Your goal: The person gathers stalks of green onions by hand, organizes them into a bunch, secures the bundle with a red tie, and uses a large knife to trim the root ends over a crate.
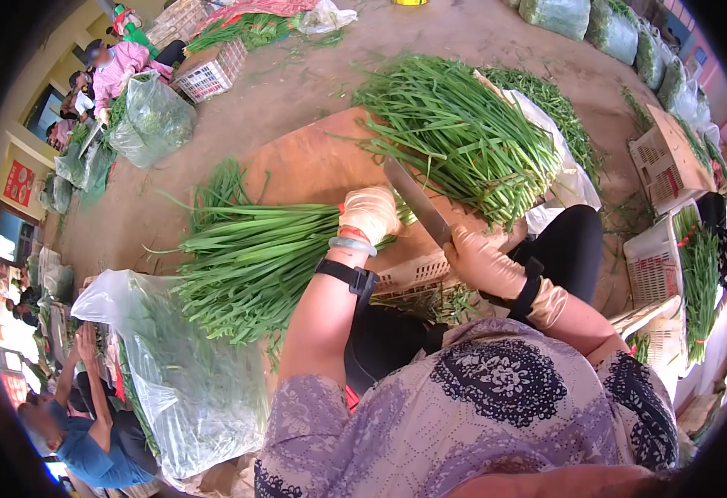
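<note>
My left hand [368,216], in a thin glove, is closed around a bundle of long green garlic chives [257,249]; their leaves fan out to the left and a bit of red shows at the grip. A broad knife blade [418,202] points up and away from my gloved right hand [483,261], whose fingers are closed on its handle. The blade is between the bundle and a large loose pile of chives [457,131]. Beneath lies a wooden board [314,155] on a plastic crate [419,274]. The cut ends of the held bundle are mostly hidden by my left hand.
A clear plastic bag [195,386] of greens stands at lower left, beside a person in blue [96,448]. Another person in pink [114,71] sits at upper left by a filled bag [155,118]. Crates [653,264] with bundled greens [696,280] stand at right; filled bags [553,18] line the upper right.
</note>
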### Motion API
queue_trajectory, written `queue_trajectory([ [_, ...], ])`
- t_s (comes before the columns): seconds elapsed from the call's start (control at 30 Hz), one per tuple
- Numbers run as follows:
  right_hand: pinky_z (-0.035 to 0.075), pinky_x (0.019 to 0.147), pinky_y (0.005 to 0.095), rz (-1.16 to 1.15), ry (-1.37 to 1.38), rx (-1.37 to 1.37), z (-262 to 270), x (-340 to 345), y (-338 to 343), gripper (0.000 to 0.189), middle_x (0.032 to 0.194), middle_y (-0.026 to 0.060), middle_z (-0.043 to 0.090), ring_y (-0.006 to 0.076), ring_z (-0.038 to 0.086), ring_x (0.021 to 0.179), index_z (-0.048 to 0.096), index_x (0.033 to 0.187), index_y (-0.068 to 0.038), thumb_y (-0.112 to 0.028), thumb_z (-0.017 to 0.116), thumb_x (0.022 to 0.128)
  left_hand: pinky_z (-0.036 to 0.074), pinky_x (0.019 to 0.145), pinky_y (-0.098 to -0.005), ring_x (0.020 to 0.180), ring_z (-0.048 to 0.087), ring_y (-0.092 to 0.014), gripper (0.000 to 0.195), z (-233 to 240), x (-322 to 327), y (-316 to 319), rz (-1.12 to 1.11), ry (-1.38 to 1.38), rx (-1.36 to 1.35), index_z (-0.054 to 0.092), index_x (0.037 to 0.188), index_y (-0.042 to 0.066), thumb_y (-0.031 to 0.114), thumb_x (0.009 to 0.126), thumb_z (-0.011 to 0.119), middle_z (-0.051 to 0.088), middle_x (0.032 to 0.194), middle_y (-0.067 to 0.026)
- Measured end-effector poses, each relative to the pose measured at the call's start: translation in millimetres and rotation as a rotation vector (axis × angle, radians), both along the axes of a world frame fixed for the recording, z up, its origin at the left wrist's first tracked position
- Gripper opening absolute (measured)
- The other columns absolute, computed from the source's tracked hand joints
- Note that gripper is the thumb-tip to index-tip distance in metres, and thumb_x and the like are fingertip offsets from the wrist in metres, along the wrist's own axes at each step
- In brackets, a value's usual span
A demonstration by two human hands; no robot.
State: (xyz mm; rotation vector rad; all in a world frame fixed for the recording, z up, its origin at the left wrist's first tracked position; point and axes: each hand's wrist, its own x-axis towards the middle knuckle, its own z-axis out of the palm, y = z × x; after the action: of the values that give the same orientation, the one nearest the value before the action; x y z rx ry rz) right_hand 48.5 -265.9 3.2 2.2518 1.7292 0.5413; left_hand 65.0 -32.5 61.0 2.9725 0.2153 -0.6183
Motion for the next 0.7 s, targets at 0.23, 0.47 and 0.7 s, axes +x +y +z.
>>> queue_trajectory([
  [0.23, 0.045, 0.047, 0.0366, -0.291, 0.427, 0.0, 37, 23, 57, 0.027, 0.063, 0.0105, 0.058, 0.023, 0.058, 0.049, 0.053, 0.103, 0.007, -0.018, 0.054, 0.093, 0.058, 0.07, -0.0392, 0.084, 0.073, -0.03, 0.028, -28, -5, 4, -0.112, -0.253, 0.043, 0.076, 0.086, 0.008, 0.031, 0.069, 0.079, 0.074, 0.089, -0.0144],
  [0.47, 0.043, 0.039, 0.033, -0.683, 1.342, 0.151, 53, 36, 49, 0.066, 0.064, 0.0099, 0.058, 0.017, 0.053, 0.044, 0.019, 0.155, -0.013, -0.012, 0.047, 0.095, 0.057, 0.062, -0.0405, 0.076, 0.073, -0.03, 0.019, -32, -12, 6, -0.132, -0.313, -0.023, 0.076, 0.079, 0.009, 0.024, 0.067, 0.077, 0.072, 0.078, -0.0148],
  [0.7, 0.05, 0.046, 0.042, -0.541, 0.82, 0.227, 13, 37, 70, 0.032, 0.066, 0.0167, 0.064, 0.0275, 0.065, 0.051, 0.056, 0.088, 0.005, -0.026, 0.054, 0.095, 0.057, 0.063, -0.0396, 0.077, 0.073, -0.029, 0.019, -33, -5, 8, -0.105, -0.33, -0.041, 0.075, 0.076, 0.01, 0.025, 0.065, 0.077, 0.072, 0.077, -0.0142],
])
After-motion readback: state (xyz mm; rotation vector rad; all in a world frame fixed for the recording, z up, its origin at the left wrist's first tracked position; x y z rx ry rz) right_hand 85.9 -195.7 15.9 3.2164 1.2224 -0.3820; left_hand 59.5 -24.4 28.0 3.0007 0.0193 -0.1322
